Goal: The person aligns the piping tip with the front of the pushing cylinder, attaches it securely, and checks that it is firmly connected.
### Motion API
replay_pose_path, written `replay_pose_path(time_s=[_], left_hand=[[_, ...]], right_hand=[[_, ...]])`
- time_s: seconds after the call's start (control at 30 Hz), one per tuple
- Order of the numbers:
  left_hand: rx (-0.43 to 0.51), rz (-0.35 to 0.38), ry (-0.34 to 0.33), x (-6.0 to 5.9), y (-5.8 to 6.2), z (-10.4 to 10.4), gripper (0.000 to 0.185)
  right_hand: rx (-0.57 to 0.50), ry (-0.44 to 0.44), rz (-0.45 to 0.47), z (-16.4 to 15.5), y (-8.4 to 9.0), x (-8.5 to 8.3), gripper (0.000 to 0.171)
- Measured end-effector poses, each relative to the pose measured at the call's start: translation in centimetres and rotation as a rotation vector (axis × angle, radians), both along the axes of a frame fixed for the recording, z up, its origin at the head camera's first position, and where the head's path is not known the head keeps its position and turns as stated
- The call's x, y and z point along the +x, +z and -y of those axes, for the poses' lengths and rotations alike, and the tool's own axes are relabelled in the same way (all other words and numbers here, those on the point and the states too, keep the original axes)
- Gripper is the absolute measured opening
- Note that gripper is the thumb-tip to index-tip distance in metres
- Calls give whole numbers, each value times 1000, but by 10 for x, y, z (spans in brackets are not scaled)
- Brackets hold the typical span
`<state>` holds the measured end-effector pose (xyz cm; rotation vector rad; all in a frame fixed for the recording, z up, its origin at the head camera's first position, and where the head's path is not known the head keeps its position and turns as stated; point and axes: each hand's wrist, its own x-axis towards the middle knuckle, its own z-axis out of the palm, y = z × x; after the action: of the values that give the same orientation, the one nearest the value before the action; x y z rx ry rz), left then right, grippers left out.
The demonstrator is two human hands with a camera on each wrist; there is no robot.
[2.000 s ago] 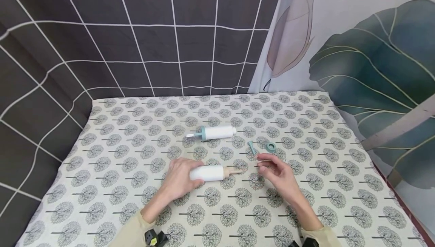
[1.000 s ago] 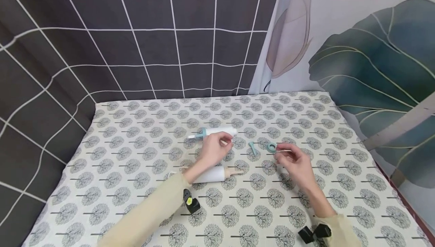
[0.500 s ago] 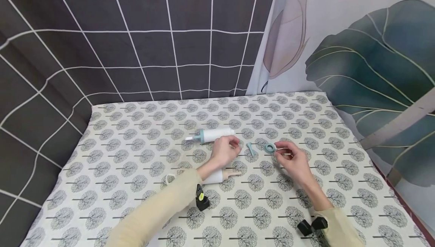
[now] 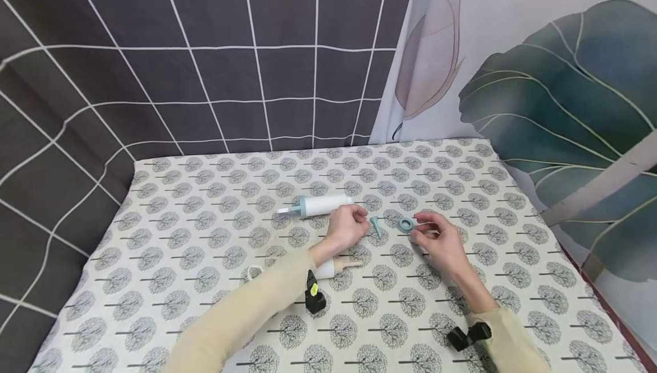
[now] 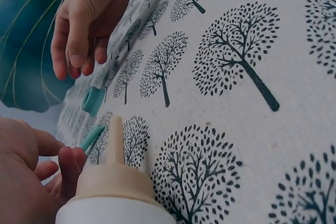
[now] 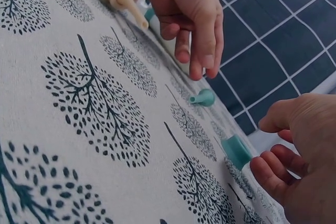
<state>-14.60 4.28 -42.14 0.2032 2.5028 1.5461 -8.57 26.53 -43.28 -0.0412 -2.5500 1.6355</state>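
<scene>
My left hand [image 4: 348, 226] hovers with bent fingers just left of a small teal nozzle [image 4: 376, 226], apparently holding nothing. My right hand [image 4: 440, 242] is beside a teal ring cap [image 4: 404, 231], its fingers loosely bent and close to the ring's edge; whether they touch it, I cannot tell. Behind the left hand lies a white squeeze bottle [image 4: 323, 205] with a teal collar and spout. A second white bottle with a beige cap [image 4: 340, 264] lies partly hidden under the left forearm; its beige spout [image 5: 115, 142] shows in the left wrist view.
A cloth [image 4: 205, 282] printed with trees covers the table. A small white loop [image 4: 254, 272] lies left of the forearm. Behind the table hangs a dark gridded curtain [image 4: 205, 76]; a leaf-patterned hanging [image 4: 554, 93] is at the right.
My left hand has let go of the beige-capped bottle and moved right, to the teal nozzle. My right hand has shifted right, from near the nozzle to the ring cap.
</scene>
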Motion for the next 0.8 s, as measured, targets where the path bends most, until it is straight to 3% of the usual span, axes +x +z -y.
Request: replay_pose_path(time_s=[0.3, 0.53, 0.8], left_hand=[[-41, 0, 17, -2, -4, -8, 28], [-81, -84, 10, -2, -8, -12, 26], [-91, -78, 8, -3, -11, -14, 27]], right_hand=[[69, 35, 23, -3, 2, -6, 43], [108, 48, 20, -4, 0, -12, 44], [124, 69, 9, -4, -5, -17, 43]])
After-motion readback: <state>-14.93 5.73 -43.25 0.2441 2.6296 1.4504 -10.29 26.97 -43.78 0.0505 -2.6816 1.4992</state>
